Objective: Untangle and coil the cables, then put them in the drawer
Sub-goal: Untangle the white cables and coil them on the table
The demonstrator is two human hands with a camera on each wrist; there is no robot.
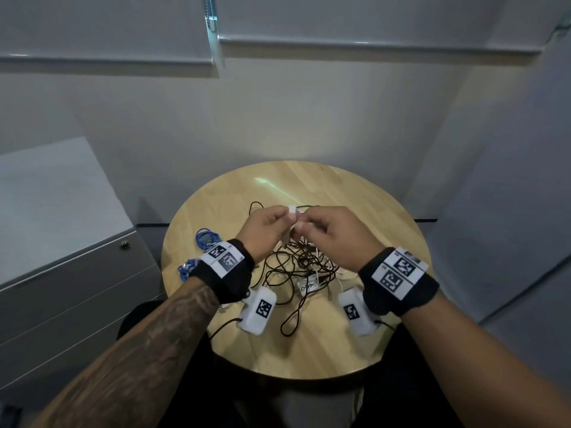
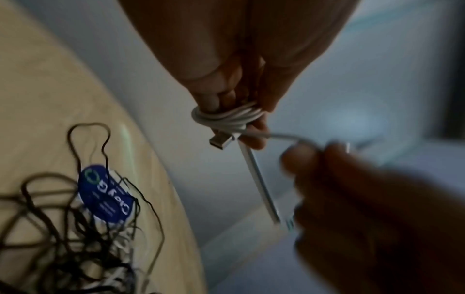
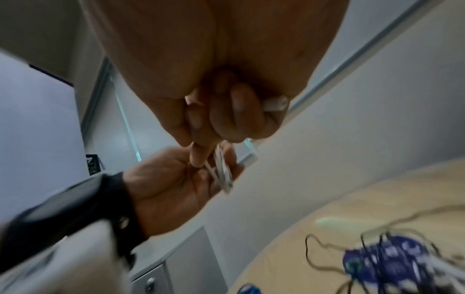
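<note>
Both hands are raised over the round wooden table. My left hand grips a small coil of white cable wound round its fingertips, and the cable's USB plug sticks out below them. My right hand pinches the loose end of the same white cable, close to the left hand. A tangle of thin dark cables lies on the table under the hands, with a round blue label in it. A blue cable lies bunched at the table's left edge.
A grey drawer cabinet with a lock stands left of the table, its drawers shut. Walls close in behind and to the right. Bare wood shows at the table's far side and near edge.
</note>
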